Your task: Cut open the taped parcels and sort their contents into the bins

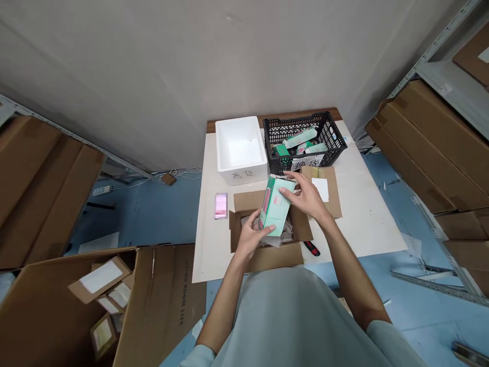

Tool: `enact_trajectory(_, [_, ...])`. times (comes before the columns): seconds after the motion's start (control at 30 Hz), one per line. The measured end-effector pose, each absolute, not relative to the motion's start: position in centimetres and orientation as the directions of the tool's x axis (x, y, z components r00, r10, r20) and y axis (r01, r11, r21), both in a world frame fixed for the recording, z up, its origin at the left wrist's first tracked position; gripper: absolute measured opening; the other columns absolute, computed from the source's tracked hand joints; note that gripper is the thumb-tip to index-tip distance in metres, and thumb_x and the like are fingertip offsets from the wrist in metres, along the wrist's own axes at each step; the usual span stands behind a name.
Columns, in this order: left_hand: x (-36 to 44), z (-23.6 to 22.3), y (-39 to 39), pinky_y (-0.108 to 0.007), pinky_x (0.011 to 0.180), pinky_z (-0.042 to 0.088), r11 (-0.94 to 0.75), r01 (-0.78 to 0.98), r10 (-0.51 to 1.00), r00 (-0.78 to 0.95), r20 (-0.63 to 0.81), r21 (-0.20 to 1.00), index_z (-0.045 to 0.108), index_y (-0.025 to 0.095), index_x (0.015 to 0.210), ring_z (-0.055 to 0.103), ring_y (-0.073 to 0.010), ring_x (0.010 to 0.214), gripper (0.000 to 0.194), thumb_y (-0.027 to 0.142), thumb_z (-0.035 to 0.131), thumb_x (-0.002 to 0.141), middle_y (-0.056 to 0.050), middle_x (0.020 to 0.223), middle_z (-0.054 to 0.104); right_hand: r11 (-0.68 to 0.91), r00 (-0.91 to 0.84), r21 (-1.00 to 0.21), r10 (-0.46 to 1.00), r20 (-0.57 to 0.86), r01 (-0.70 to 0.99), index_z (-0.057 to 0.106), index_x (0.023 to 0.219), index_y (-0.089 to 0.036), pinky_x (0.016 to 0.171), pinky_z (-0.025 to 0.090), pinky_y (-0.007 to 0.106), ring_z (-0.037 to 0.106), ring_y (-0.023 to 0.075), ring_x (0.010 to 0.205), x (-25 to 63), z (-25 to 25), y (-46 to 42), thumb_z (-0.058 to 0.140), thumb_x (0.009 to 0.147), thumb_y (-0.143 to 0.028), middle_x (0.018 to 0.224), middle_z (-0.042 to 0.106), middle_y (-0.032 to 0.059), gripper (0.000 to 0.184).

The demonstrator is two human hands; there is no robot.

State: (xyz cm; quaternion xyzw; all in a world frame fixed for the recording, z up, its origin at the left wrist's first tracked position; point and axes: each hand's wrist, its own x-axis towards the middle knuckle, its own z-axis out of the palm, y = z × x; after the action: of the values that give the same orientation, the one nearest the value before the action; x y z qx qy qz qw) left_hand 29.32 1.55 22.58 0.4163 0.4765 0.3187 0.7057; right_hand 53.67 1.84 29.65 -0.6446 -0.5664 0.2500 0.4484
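Watching through the head camera from my distant seat, I have the mint-green carton (278, 206) tilted above an open cardboard box (250, 201), with both hands on it. My left hand (250, 237) grips the lower part, thumb across the printed face and the other fingers around the left side; my right hand (307, 196) grasps the upper right, thumb pressed on the face and a finger reaching to the top end. Below it, crumpled packing paper (286, 232) fills part of the box. I judge the carton light and fairly stiff — thin card that should keep its shape under a gentle pinch but dent if squeezed mid-panel. The printed face may be a little slick, so I would trust the long edges and corners, one hand low and one high, much as the fingers sit now. The top end looks uneven (I cannot tell whether its flap is sealed), so I would put little load there and keep the lower end supported; what is inside, and whether it is fragile, I cannot see. Around it on the worktop (362, 219) stand a white foam bin (242, 176) and a black crate (278, 164) holding similar green cartons — and a red-and-black tool (312, 248) lies just beside the box.
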Motion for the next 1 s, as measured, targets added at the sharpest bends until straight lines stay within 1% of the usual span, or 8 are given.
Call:
enact_trajectory(0.1, [30.0,23.1,1.4,-0.048,0.114,0.063,0.323,0.043,0.902,0.288,-0.321,0.945,0.068,0.021,0.146,0.071,-0.0373,0.14,0.098,0.045,0.109,0.06,-0.018,0.157,0.068,0.04,0.23,-0.812,0.95,0.212,0.583,0.079,0.133,-0.029,0.11,0.061,0.05,0.074,0.0346,0.125,53.5,30.1,3.0,0.08,0.098,-0.064,0.133,0.076,0.0109,0.05])
enact_trajectory(0.2, [30.0,23.8,1.1,-0.044,0.114,0.062,0.255,0.036,0.905,0.344,-0.252,0.966,0.064,0.024,0.146,0.066,-0.0355,0.147,0.09,0.051,0.103,0.07,-0.017,0.161,0.065,0.066,0.254,-0.842,0.938,0.235,0.536,0.081,0.123,-0.027,0.112,0.059,0.05,0.074,0.0321,0.12,53.6,29.9,4.0,0.078,0.097,-0.057,0.127,0.079,0.0091,0.04])
enact_trajectory(0.33, [28.9,24.3,1.0,-0.042,0.108,0.065,0.417,-0.061,0.81,0.476,-0.341,0.907,0.062,0.028,0.14,0.073,-0.0329,0.139,0.074,0.06,0.094,0.082,-0.014,0.154,0.071,0.115,0.253,-0.948,0.948,0.195,0.298,0.08,0.119,-0.026,0.105,0.063,0.046,0.074,0.0292,0.119,54.3,29.4,4.5,0.078,0.095,-0.054,0.129,0.081,0.0065,0.037])
enact_trajectory(0.43, [28.2,24.1,1.2,-0.038,0.092,0.067,0.563,-0.113,0.736,0.52,-0.434,0.819,0.06,0.028,0.137,0.082,-0.029,0.114,0.08,0.057,0.101,0.074,-0.011,0.137,0.08,0.082,0.248,-0.984,0.961,0.121,0.161,0.08,0.123,-0.027,0.098,0.066,0.043,0.075,0.0289,0.121,54.5,29.4,4.1,0.078,0.094,-0.057,0.136,0.08,0.006,0.041])
enact_trajectory(0.53, [28.1,23.9,1.5,-0.034,0.087,0.066,0.576,-0.149,0.74,0.513,-0.435,0.803,0.061,0.027,0.133,0.083,-0.0264,0.107,0.082,0.054,0.105,0.068,-0.01,0.129,0.082,0.063,0.239,-0.989,0.967,0.094,0.132,0.079,0.128,-0.028,0.1,0.067,0.044,0.075,0.03,0.125,54.5,29.4,3.8,0.078,0.096,-0.062,0.141,0.079,0.0068,0.047])
enact_trajectory(0.7, [28.7,23.8,2.3,-0.042,0.106,0.064,0.467,-0.133,0.809,0.463,-0.361,0.874,0.06,0.026,0.131,0.079,-0.0292,0.122,0.081,0.054,0.104,0.069,-0.011,0.132,0.079,0.079,0.307,-0.977,0.942,0.138,0.197,0.073,0.142,-0.029,0.106,0.067,0.047,0.075,0.0301,0.129,54.3,29.2,3.9,0.078,0.096,-0.071,0.152,0.073,0.0104,0.062])
enact_trajectory(0.8, [29.3,24.3,2.3,-0.041,0.106,0.063,0.331,-0.066,0.885,0.368,-0.285,0.941,0.06,0.026,0.129,0.075,-0.0296,0.128,0.076,0.051,0.101,0.07,-0.012,0.137,0.074,0.087,0.378,-0.96,0.907,0.186,0.265,0.068,0.149,-0.032,0.103,0.068,0.047,0.072,0.031,0.135,53.6,29.6,3.8,0.081,0.095,-0.072,0.163,0.064,0.0123,0.068])
enact_trajectory(1.0, [30.9,24.8,0.3,-0.037,0.1,0.065,0.179,0.051,0.936,0.297,-0.186,0.982,0.06,0.028,0.133,0.07,-0.0297,0.135,0.065,0.045,0.094,0.08,-0.011,0.145,0.068,0.082,0.41,-0.855,0.852,0.326,0.511,0.078,0.127,-0.029,0.114,0.06,0.053,0.071,0.033,0.129,52.4,30.7,4.0,0.08,0.098,-0.063,0.134,0.077,0.0094,0.044])
